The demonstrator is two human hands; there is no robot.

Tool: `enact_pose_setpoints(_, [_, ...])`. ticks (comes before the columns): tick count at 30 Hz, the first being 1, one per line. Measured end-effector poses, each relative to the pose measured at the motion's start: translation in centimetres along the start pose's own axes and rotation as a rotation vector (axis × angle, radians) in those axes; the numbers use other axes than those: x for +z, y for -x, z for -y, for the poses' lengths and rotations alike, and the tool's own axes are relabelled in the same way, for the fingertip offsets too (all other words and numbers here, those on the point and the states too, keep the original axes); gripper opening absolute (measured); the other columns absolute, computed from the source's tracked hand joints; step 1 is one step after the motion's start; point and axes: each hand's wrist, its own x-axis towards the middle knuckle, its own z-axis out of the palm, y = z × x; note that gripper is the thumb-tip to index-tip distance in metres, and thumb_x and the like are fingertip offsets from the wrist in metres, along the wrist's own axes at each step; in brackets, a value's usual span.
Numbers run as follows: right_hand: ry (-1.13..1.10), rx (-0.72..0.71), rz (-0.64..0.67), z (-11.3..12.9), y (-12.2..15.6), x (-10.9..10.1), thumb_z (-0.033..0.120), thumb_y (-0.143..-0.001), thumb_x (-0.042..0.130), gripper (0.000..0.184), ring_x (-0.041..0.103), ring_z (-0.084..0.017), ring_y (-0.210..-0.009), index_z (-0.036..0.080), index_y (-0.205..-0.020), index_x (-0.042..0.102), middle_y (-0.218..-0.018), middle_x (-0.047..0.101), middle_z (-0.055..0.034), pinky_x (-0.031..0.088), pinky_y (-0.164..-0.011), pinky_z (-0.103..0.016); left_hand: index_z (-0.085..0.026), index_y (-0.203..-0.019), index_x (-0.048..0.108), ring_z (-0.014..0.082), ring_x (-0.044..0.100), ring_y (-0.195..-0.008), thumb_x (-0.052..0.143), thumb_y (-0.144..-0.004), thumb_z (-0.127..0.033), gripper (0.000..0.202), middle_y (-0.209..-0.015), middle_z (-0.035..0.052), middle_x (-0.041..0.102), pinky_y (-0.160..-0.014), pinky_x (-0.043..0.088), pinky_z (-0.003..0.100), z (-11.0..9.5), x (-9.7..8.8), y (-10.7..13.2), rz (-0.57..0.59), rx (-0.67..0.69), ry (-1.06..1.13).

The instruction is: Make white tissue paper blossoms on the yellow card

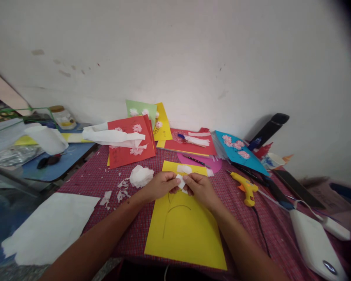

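My left hand [160, 184] and my right hand [201, 188] meet over a yellow card sheet [185, 230], both pinching one small piece of white tissue paper [180, 182]. The yellow sheet lies on the red checked tablecloth [90, 177] and has curved pencil lines drawn on it. A crumpled white tissue ball [140, 175] sits just left of my left hand, with small white scraps [121, 189] beside it. Another bit of white tissue [184, 168] rests at the yellow sheet's far edge.
A yellow glue gun [245, 187] lies right of my hands, its cord trailing toward me. Red [128, 150], green, yellow and blue cards [240, 150] with paper flowers lean near the wall. A large white tissue sheet [49, 228] lies at left. A white power adapter [316, 244] sits at right.
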Motion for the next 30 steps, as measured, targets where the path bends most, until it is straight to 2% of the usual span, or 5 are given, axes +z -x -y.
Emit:
enact_pose_setpoints(4, [-0.028,-0.005,0.021,0.2,0.1,-0.2,0.047,-0.089,0.050,0.038,0.046,-0.010,-0.047,0.017,-0.068,0.061,-0.058,0.057,-0.0005,0.036,-0.047,-0.023,-0.013,-0.077,0.061,0.0115,0.057,-0.060,0.052,-0.084,-0.050,0.039,-0.070,0.0035,0.064,-0.059,0.045,0.023,0.1,0.0,0.0,-0.021,-0.023,0.007])
enact_pose_setpoints(9, [-0.091,0.009,0.082,0.1,0.1,-0.4,0.037,-0.083,0.060,0.024,0.046,-0.009,-0.049,0.017,-0.070,0.058,-0.059,0.056,0.0017,0.035,-0.049,-0.022,-0.013,-0.077,0.062,0.0116,0.057,-0.060,0.051,-0.086,-0.049,0.039,-0.071,0.0040,0.064,-0.059,0.045,0.023,0.3,-0.1,-0.1,-0.034,-0.026,0.016])
enact_pose_setpoints(15, [-0.069,0.039,0.038,-0.5,-0.1,-0.2,0.027,-0.080,0.058,0.018,0.042,-0.008,-0.047,0.018,-0.066,0.054,-0.054,0.052,0.0043,0.032,-0.048,-0.021,-0.014,-0.081,0.061,0.0096,0.056,-0.059,0.058,-0.082,-0.039,0.025,-0.070,0.0000,0.062,-0.058,0.043,0.020,0.3,-0.1,-0.3,-0.097,0.002,0.027])
enact_pose_setpoints(19, [-0.015,0.037,0.039,-0.6,-0.2,-0.1,0.023,-0.078,0.059,0.015,0.042,-0.008,-0.047,0.018,-0.064,0.053,-0.053,0.051,0.0050,0.031,-0.047,-0.021,-0.013,-0.078,0.062,0.0099,0.055,-0.059,0.057,-0.082,-0.037,0.025,-0.066,-0.0004,0.060,-0.058,0.042,0.020,0.4,-0.3,-0.4,-0.124,0.017,-0.003])
enact_pose_setpoints(30, [-0.027,0.057,-0.015,-0.9,-0.3,0.0,0.026,-0.076,0.063,0.013,0.044,-0.008,-0.047,0.018,-0.070,0.056,-0.056,0.051,0.0051,0.033,-0.046,-0.021,-0.013,-0.076,0.066,0.0102,0.052,-0.058,0.062,-0.078,-0.037,0.025,-0.065,0.0005,0.061,-0.055,0.037,0.021,0.9,-0.4,-0.4,-0.168,0.018,-0.075])
